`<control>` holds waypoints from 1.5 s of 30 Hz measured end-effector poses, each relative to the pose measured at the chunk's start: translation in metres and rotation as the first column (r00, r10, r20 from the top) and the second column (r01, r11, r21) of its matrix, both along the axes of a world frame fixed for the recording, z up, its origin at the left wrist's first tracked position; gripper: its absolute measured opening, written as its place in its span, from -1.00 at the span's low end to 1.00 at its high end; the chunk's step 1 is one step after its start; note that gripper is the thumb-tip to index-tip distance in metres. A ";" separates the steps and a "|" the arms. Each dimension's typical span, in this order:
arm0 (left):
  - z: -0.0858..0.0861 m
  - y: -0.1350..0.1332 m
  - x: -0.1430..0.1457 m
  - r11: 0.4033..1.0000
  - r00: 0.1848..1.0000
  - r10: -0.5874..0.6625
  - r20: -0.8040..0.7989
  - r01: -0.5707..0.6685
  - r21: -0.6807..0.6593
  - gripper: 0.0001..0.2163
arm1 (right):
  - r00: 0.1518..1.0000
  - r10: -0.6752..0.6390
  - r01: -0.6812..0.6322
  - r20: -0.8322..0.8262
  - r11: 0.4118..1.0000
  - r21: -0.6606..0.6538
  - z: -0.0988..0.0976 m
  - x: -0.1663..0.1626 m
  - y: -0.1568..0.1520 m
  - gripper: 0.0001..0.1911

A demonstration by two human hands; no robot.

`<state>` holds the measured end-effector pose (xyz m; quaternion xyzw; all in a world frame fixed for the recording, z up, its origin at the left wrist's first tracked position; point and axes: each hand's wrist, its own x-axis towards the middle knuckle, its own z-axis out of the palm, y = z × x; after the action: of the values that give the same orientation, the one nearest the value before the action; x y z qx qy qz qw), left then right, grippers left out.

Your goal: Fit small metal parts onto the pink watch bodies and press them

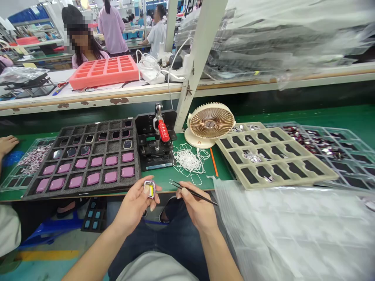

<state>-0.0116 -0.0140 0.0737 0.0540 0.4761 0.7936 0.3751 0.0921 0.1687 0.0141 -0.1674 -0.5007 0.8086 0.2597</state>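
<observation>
My left hand (140, 199) is closed around a small watch case (150, 189), its open side turned up and a yellow part showing inside. To its right, my right hand (199, 208) grips a pair of black tweezers (195, 192), whose tips point left toward the case without touching it. A black foam tray (107, 130) on the left holds purple watch cases (93, 178) in its front rows and dark-faced ones farther back. Beyond my hands lies a loose pile of white ring gaskets (189, 160).
A press with a red handle (163, 130) stands behind my hands, beside a cream fan (209, 123). An orange stick (214, 162) lies near a beige tray (275, 156) of parts. Plastic trays (307, 226) sit at front right. A neighbour's hand (8, 145) rests far left.
</observation>
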 end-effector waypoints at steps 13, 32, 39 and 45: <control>-0.020 -0.003 0.008 0.993 0.994 -0.079 -0.072 0.072 -0.098 -0.62 | 0.930 -0.344 0.277 0.130 0.888 0.366 -0.005 0.007 0.005 -0.75; -0.017 0.003 0.014 0.944 0.970 -0.036 -0.239 -0.046 -0.327 -0.51 | 0.979 0.118 0.037 -0.168 0.706 0.707 0.027 -0.005 -0.025 -0.62; -0.023 -0.002 0.017 0.915 0.962 -0.059 -0.267 -0.055 -0.399 -0.52 | 0.978 0.111 0.047 -0.175 0.703 0.709 0.016 -0.004 -0.028 -0.57; -0.027 -0.003 0.019 0.917 0.960 -0.060 -0.273 -0.055 -0.395 -0.54 | 0.967 0.158 0.050 -0.199 0.649 0.759 0.017 -0.002 -0.028 -0.47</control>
<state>0.0075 -0.0174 0.0470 0.0884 0.6757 0.6638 0.3083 0.0906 0.1404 0.0310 0.0735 -0.7609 0.5466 0.3418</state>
